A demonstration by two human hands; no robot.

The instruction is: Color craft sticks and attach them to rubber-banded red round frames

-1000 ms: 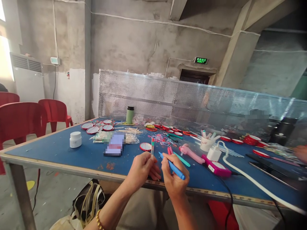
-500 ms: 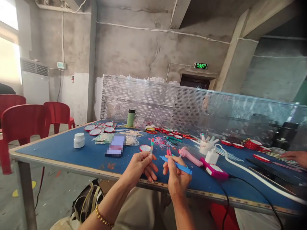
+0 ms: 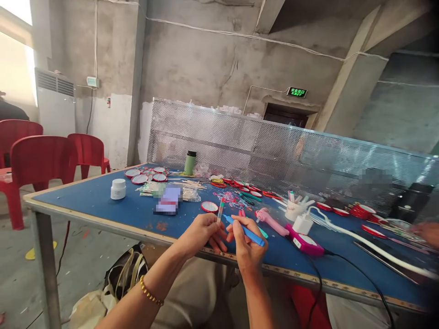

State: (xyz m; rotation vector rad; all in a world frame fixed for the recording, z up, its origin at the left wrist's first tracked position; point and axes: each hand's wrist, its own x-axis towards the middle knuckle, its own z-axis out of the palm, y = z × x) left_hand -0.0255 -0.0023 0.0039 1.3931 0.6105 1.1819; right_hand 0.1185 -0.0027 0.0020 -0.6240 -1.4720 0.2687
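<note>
Showing the head view: left hand [image 3: 202, 233] pinches a striped stick [image 3: 220, 211] upright over the near table [image 3: 85, 208] edge; right hand [image 3: 247, 249] grips a blue pen [image 3: 245, 230], tip touching it. A loose pinch risks smearing or dropping the stick.

Bare concrete walls [image 3: 199, 68], red chairs [image 3: 41, 160] (window probably left).

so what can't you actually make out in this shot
- Item beside the white jar, head view: blurred patch hides it.
- Pen tip against the striped stick: too small to see contact.
- Another person's hand: cut off by the right edge.
- Left hand, right hand: fingers hide the grip.
</note>
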